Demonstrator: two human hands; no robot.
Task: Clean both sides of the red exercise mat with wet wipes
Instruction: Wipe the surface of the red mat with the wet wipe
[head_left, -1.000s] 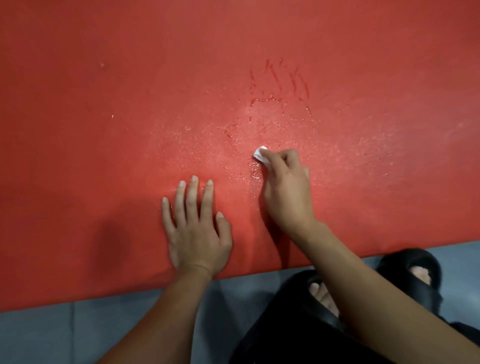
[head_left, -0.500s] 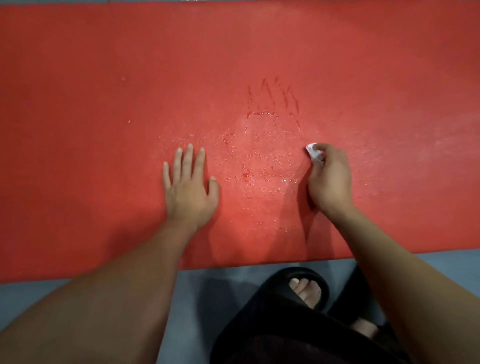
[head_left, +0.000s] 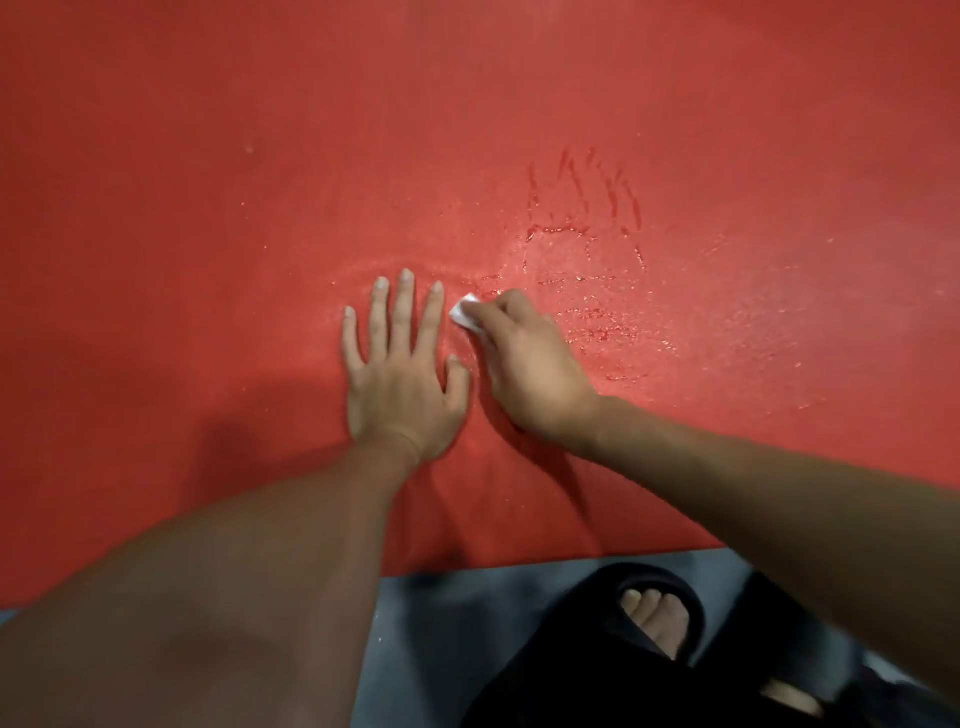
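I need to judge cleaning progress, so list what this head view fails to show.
- Wet wipe: only a white corner shows; the right hand, gripping it, covers the rest.
- Red mat: its left, top and right ends are cut off by the frame edges, so the wiped share is unknown.
- Mat underside: hidden, lying face down.
- Mat under the flat left hand and both forearms: covered.

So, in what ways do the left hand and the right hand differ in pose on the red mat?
The left hand lies flat with straight, spread fingers and holds nothing; the right hand has curled fingers that pinch a white wet wipe. The left hand sits on drier mat; wet streaks lie beside the right. Both touch the mat.
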